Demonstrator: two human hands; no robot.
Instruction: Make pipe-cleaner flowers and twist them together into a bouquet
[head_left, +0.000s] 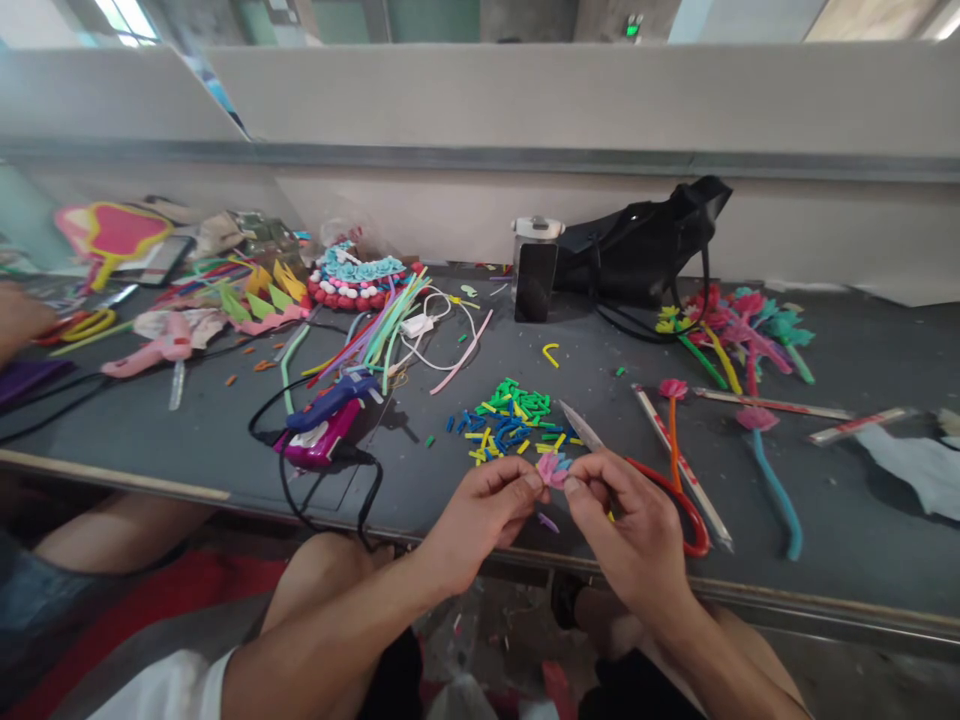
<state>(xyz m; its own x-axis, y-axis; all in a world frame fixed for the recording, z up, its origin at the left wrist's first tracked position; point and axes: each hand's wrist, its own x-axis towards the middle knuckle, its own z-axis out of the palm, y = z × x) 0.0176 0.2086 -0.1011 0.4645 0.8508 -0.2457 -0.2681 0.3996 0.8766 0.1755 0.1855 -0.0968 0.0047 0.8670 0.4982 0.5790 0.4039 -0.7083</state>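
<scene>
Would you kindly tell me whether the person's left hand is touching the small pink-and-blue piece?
Touching. The head view shows the left hand pinching the pink side of the small pink-and-blue piece, with no gap visible between them.

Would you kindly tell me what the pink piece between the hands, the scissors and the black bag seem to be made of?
Pink piece: soft-looking and matt, perhaps fuzzy pile, though blurred. Scissors: pale pointed blades, likely metal; smooth red handles, probably plastic. Black bag: perhaps leather or imitation, judging by slumped folds and faint sheen.
</scene>
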